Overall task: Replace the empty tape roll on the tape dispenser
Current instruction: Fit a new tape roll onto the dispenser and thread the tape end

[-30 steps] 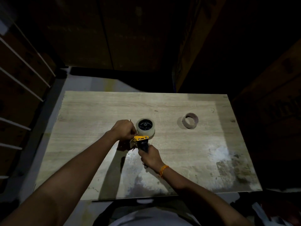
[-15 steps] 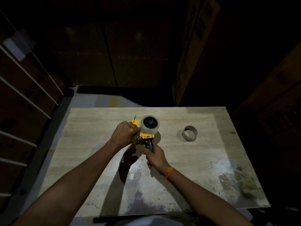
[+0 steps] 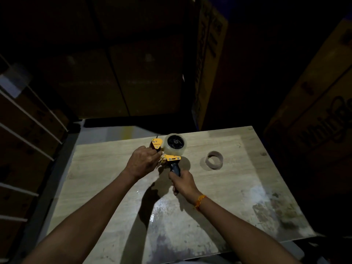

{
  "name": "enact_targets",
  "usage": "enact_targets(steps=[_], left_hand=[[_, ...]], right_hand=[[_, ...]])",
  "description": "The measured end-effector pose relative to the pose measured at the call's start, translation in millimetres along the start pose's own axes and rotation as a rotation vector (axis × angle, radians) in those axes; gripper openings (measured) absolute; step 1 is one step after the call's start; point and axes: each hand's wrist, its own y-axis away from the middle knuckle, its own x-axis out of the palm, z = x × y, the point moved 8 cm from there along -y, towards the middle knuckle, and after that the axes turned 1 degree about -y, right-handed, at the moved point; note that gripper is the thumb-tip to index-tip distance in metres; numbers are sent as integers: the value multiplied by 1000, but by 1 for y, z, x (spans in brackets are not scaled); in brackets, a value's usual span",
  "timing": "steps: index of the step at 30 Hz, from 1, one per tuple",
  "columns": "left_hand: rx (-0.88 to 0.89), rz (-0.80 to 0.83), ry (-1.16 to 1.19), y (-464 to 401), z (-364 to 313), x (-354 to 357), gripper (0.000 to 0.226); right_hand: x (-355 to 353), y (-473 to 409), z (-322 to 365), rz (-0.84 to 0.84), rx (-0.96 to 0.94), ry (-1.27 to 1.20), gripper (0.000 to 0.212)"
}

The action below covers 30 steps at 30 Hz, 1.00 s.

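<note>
Tape dispenser (image 3: 172,159) now lifted off the table (image 3: 238,187), right hand (image 3: 183,184) gripping its handle, left hand (image 3: 142,162) pinching at the yellow front; new roll (image 3: 175,144) seated, empty core (image 3: 214,160) right of it, so threading remains.

Wooden tabletop (image 3: 238,187), cardboard boxes (image 3: 314,103) behind, shelving (image 3: 24,119) left.
</note>
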Motion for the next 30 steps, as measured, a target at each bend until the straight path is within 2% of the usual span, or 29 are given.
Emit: enact_targets(steps=[8, 15, 19, 24, 27, 30], left_hand=[[13, -57, 40, 4, -5, -10, 20], [-44, -119, 67, 21, -3, -13, 22], [-100, -138, 93, 34, -3, -15, 25], [-187, -99, 158, 48, -2, -9, 18], [-245, -68, 225, 56, 0, -7, 21], [-304, -63, 261, 60, 2, -8, 22]], right_hand=[[-1, 9, -1, -3, -1, -44, 21], [3, 18, -1, 11, -5, -81, 19], [7, 25, -3, 25, -1, -83, 22], [15, 34, -11, 52, 20, -115, 19], [19, 39, -12, 53, 28, -126, 19], [24, 43, -12, 48, 37, -162, 27]])
